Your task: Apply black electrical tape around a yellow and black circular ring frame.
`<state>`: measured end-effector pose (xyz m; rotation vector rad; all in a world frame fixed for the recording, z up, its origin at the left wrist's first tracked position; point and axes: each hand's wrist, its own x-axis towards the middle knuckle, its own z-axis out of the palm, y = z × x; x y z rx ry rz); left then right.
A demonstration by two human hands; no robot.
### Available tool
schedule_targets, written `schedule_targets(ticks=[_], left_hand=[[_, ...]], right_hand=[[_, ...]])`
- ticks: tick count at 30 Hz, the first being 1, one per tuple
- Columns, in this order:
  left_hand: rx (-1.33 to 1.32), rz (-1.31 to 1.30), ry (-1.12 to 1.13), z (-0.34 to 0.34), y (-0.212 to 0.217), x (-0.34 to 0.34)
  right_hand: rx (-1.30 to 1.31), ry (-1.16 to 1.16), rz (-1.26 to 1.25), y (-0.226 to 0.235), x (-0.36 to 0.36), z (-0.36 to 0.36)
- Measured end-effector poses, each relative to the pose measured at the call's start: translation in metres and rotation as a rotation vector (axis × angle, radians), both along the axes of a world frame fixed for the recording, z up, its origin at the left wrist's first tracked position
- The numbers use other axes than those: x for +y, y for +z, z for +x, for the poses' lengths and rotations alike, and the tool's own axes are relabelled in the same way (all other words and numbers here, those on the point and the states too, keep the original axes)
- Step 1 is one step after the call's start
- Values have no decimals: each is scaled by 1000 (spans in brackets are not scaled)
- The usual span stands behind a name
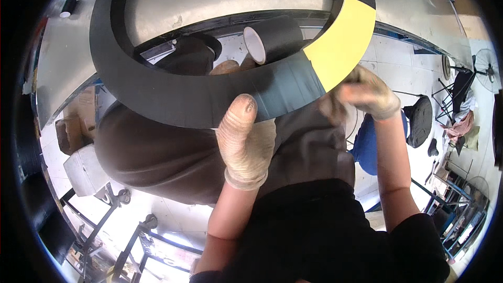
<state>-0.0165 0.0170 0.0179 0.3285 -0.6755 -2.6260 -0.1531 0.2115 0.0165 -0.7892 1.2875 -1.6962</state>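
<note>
Ring: a large flat ring [173,91], mostly wrapped in black tape with one bare yellow stretch [343,42], is held up above the grey metal worktop [63,57].
Left hand: the gloved left hand [245,144] pinches the ring's near edge, thumb pressed on the taped face.
Right hand: the gloved right hand [367,94] is curled closed at the ring's edge below the yellow stretch; what it grips is blurred.
Tape roll: a black tape roll [272,39] shows through the ring's opening.
</note>
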Motion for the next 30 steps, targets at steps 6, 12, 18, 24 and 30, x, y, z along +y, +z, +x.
schedule_targets(ticks=[6,12,18,24,30], left_hand=[[-93,-132,62,-1,-1,16],[52,-144,1,-8,-8,6],[78,-118,10,-8,-6,5],[11,-164,31,-6,-4,2],[-71,-247,49,5,1,-19]], right_hand=[[-111,-246,261,101,-30,20],[-117,-317,163,117,-60,41],[-502,-257,619,104,-29,85],[286,-263,225,-3,-46,34],[430,-310,-91,-66,-79,-19]])
